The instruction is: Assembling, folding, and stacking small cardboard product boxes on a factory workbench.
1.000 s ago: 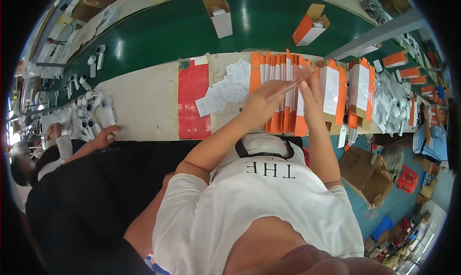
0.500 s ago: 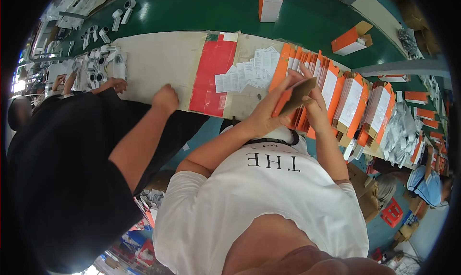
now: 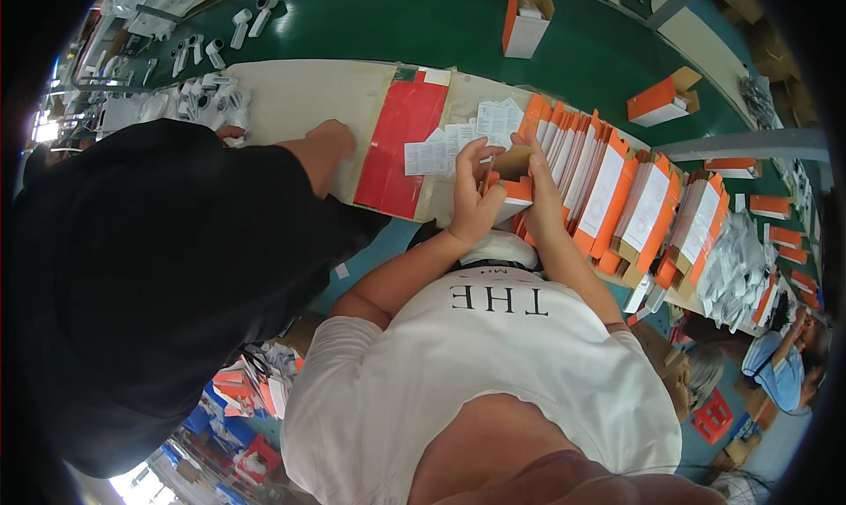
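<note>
Between my two hands is a small orange and white carton (image 3: 516, 190), its top end open toward me and its brown inside showing. My left hand (image 3: 474, 196) grips its left side, thumb on the near face. On the right side, my right hand (image 3: 545, 196) holds it with fingers pointing away from me. Just beyond my hands lie printed paper sheets (image 3: 426, 158), loosely overlapping. A tight row of flattened orange and white cartons (image 3: 602, 190) stands beside my right hand.
A red sheet (image 3: 401, 144) lies on the table to the left. Beyond runs a green surface (image 3: 370, 29) bearing open cartons (image 3: 526, 33) and white handheld devices (image 3: 263, 16). A co-worker in black (image 3: 176, 285) works close on my left. Clear plastic bags (image 3: 733, 263) lie to the right.
The flat carton in my hands has been opened out into a box shape. My left hand has shifted to its left side. The co-worker on the left has leaned further over the table.
</note>
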Demonstrator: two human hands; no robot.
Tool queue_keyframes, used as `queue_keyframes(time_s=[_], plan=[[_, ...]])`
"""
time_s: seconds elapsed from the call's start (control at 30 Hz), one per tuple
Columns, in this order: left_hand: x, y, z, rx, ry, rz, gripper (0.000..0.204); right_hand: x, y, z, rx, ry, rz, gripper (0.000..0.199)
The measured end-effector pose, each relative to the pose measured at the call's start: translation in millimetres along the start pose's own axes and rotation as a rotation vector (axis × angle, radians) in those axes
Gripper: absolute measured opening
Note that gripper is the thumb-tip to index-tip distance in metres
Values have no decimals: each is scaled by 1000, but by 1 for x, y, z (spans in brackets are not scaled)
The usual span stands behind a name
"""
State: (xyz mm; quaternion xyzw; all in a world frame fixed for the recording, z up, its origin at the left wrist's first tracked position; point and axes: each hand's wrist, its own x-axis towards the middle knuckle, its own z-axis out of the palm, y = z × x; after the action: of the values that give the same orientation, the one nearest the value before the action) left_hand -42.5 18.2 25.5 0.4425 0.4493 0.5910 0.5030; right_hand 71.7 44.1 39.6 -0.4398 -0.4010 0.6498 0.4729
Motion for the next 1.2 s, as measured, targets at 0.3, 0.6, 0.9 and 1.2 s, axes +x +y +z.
queue_keyframes(time_s=[0.3,0.6,0.9,1.2], plan=[[-9,3,-9,-16,57,-6,60,-9,7,8,-30,-46,-84,54],[-3,-20,-17,32,-101,283,35,-7,11,-10,84,-174,-138,23],[-3,-10,-22,282,-330,239,69,-7,-42,-29,-411,-362,221,40],[-1,0,-12,444,-330,319,67,1,-47,-30,-653,-437,190,44]])
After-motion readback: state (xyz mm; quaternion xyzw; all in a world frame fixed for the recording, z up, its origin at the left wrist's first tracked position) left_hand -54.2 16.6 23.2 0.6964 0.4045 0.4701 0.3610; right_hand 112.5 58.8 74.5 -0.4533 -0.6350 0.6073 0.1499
